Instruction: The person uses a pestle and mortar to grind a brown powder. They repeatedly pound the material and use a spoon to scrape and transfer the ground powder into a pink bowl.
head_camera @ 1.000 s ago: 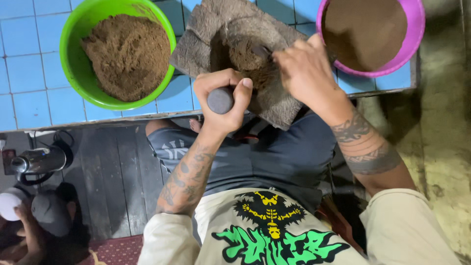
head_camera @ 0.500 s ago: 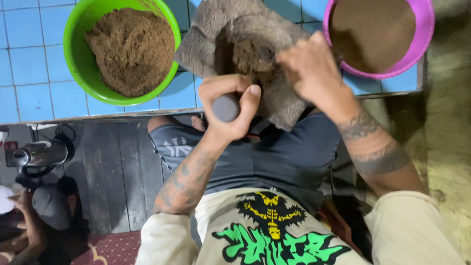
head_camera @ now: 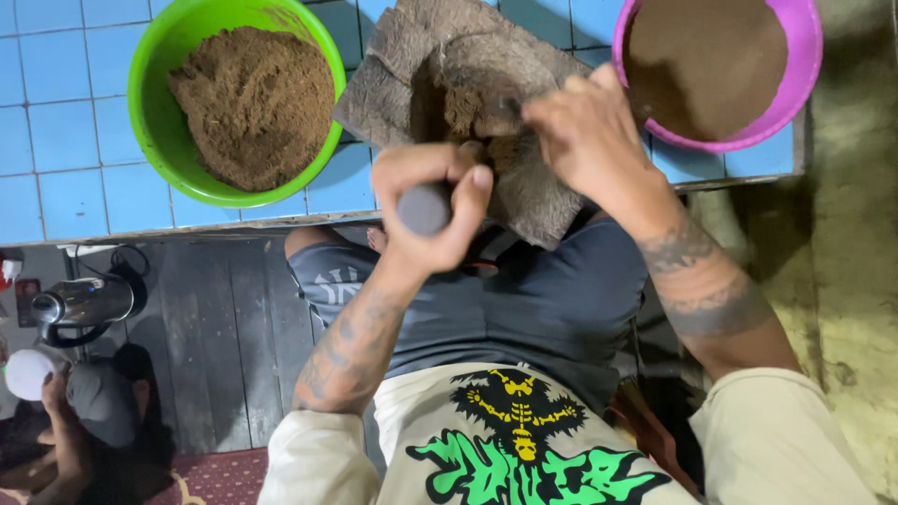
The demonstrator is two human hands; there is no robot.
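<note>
**Head view: both hands at the husk, brown powder to either side**

Head camera looks down on a blue-tiled bench [head_camera: 65, 140] whose front edge runs across the upper half of the frame. At upper centre a rough grey-brown slab of bark or husk [head_camera: 440, 56] lies on the tiles and overhangs that edge toward the person's lap. The left hand [head_camera: 432, 201] is closed tight around a dark round-ended handle [head_camera: 424, 208], thumb pressed across the top; the working end is hidden, so what kind of tool it is cannot be told. The right hand [head_camera: 589, 140] is curled with fingertips pinched at a small dark piece beside the crumbly brown heap [head_camera: 463, 108] on the slab; whether it truly grips that piece is unclear.

Done well, this work seems to ask for a firm hold on the slab, since part of it hangs off the bench, and for short strokes aimed away from the right fingers, which sit very close to the tool.

A green bowl [head_camera: 159, 103] of coarse brown powder stands at upper left, touching or nearly touching the slab. A purple bowl [head_camera: 809, 65] of finer, darker powder sits at upper right, just beside the right hand, where a wrist could knock its rim. A metal kettle [head_camera: 84, 304] stands on the dark floorboards at lower left, well apart.
</note>
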